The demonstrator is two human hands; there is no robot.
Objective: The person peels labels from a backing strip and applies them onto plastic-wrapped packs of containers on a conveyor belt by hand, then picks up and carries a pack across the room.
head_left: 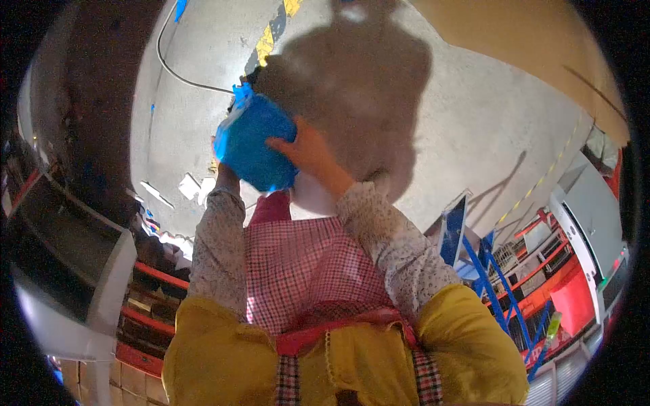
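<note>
A bright blue object [256,143], rounded with flat-looking sides, is held out in front of me above the floor. I cannot make out its exact kind. My right hand [313,152] is closed on its right edge, the thumb lying across the near face and the fingers out of sight behind. On the other side, my left hand [227,177] supports it from the lower left. Most of that hand is hidden behind the blue object. Small blue scraps [242,93] show at its upper end.
A thin cable [177,73] curves over the concrete floor [203,44] near yellow-black tape [265,46]. White scraps [195,187] lie at left. Orange racking [152,323] stands lower left, and a blue metal frame [482,274] at right. My shadow [359,74] falls ahead.
</note>
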